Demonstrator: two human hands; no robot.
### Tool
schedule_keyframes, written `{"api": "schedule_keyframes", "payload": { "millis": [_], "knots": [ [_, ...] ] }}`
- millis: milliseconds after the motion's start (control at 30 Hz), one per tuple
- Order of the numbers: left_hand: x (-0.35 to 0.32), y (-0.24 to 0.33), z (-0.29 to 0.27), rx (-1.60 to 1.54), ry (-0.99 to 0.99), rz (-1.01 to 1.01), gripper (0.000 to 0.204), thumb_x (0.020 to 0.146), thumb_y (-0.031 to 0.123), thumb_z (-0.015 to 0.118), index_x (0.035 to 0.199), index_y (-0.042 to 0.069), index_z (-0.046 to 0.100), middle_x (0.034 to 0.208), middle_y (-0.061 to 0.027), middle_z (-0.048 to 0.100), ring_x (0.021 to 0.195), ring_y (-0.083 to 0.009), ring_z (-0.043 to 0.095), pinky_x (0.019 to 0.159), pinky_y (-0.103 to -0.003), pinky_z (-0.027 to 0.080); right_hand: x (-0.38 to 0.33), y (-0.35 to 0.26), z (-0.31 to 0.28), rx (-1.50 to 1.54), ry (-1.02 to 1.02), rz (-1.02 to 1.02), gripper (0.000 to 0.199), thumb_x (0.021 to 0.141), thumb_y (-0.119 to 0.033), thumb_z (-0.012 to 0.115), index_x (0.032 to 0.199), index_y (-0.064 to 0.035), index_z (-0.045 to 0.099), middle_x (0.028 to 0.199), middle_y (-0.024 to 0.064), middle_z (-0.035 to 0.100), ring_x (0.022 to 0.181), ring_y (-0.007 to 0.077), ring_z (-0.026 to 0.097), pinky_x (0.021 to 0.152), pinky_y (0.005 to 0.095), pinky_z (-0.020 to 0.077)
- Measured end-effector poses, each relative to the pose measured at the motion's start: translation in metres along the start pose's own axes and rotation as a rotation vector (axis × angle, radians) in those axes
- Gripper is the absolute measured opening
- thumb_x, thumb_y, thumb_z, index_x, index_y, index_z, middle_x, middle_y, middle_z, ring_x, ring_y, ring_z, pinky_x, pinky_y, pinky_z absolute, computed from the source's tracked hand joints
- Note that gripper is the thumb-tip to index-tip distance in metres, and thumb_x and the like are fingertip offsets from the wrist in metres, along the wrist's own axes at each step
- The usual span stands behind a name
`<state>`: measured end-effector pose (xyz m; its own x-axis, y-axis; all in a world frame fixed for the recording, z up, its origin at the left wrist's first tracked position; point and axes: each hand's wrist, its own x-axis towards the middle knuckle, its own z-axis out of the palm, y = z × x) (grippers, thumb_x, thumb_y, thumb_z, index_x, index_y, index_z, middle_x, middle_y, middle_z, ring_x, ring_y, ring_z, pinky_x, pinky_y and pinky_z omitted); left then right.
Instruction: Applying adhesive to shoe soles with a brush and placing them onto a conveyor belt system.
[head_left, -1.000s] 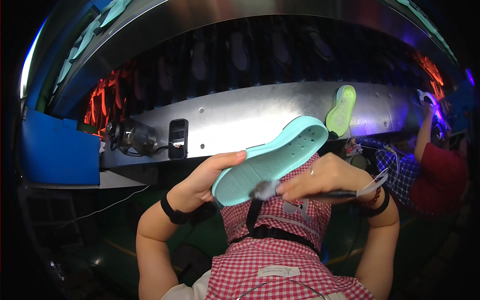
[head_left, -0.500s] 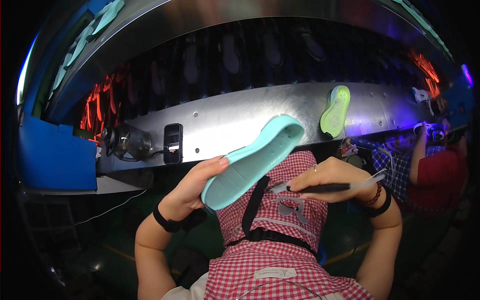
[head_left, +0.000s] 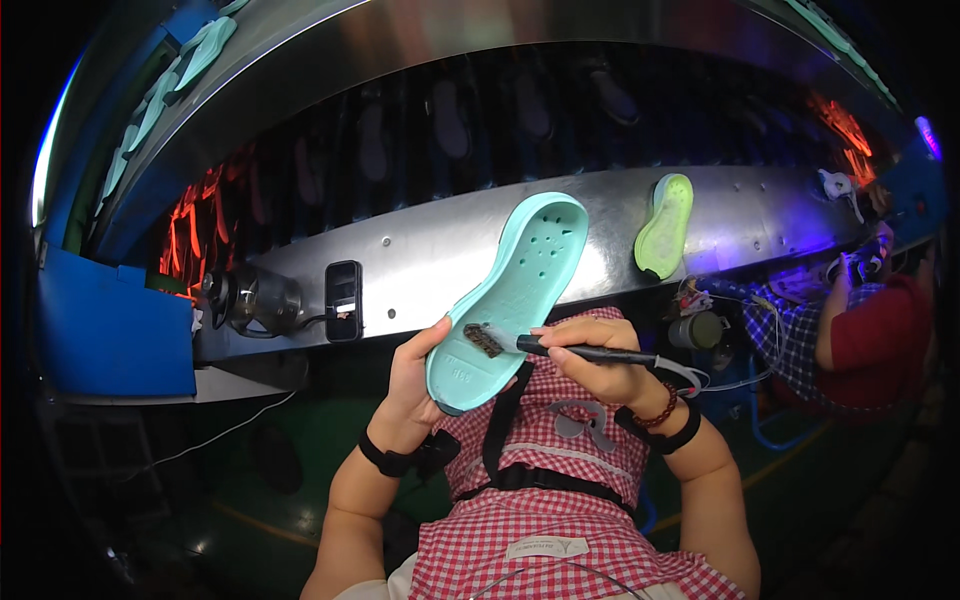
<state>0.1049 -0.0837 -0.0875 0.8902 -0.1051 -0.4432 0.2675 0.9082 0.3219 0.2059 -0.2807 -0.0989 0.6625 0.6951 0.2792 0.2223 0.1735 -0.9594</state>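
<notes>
My left hand (head_left: 412, 385) grips a light turquoise shoe sole (head_left: 530, 270) by its lower left edge, with the hollow inner side facing me. Small holes dot the sole's upper end. In my right hand (head_left: 605, 365) is a black-handled brush (head_left: 590, 352), held like a pen, and a pale tube trails from the handle's back end. The brush's dark bristles touch the inner face of the sole in its lower half. My left fingers behind the sole are hidden.
A yellow-green sole (head_left: 664, 228) lies on the metal ledge (head_left: 420, 250). A black rectangular tray (head_left: 344, 300) and a glass-like pot (head_left: 262, 300) stand at left. Beyond, a dark conveyor (head_left: 450, 120) carries several soles. At right sits another person in a red sleeve (head_left: 870, 330).
My right hand has moved left, bringing the brush from beside the sole onto its inner face. The sole has turned more upright and faces me more squarely.
</notes>
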Motion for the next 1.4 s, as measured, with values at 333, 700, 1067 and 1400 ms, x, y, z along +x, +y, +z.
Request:
{"api": "schedule_keyframes", "payload": {
  "millis": [333,700,1067,1400],
  "knots": [
    [0.006,-0.009,-0.016,0.002,0.109,0.048,0.047,0.090,0.023,0.040,0.128,-0.005,0.034,0.120,-0.0223,0.049,0.103,-0.0309,0.056,0.088,-0.043,0.047,0.037,0.038,-0.001,-0.559,0.440,-0.241,0.018,0.073,0.004,0.060,0.091,0.0040,0.062,0.092,0.0208,0.063,0.083,0.0292,0.064,0.069,0.0304,0.0524],
    [-0.012,0.094,0.078,0.352,-0.159,0.474,0.056,0.089,0.036,0.031,0.129,-0.004,0.033,0.121,-0.0230,0.048,0.107,-0.0391,0.050,0.085,-0.052,0.044,0.002,-0.030,-0.033,0.783,0.226,0.090,0.019,0.079,0.003,0.051,0.096,0.0059,0.060,0.098,0.0249,0.061,0.046,0.0055,0.047,0.043,0.0164,0.0388],
    [0.164,0.247,0.168,0.680,0.266,1.056,0.072,0.082,0.046,0.048,0.137,0.006,0.024,0.135,-0.0203,0.033,0.126,-0.0295,0.034,0.102,-0.043,0.028,-0.016,0.019,-0.037,0.804,0.541,0.278,0.026,0.080,0.001,0.052,0.106,0.0072,0.054,0.103,0.0229,0.059,0.068,0.0174,0.057,0.065,0.0257,0.0482],
    [0.209,0.215,0.215,1.976,0.250,1.283,0.045,0.077,0.034,0.062,0.106,0.001,0.053,0.116,-0.0174,0.049,0.111,-0.0323,0.046,0.093,-0.039,0.037,-0.028,0.031,-0.050,0.752,0.704,0.303,0.023,0.073,0.011,0.058,0.096,0.0071,0.058,0.098,0.0190,0.061,0.090,0.0237,0.060,0.085,0.0323,0.0472]
  ]
}}
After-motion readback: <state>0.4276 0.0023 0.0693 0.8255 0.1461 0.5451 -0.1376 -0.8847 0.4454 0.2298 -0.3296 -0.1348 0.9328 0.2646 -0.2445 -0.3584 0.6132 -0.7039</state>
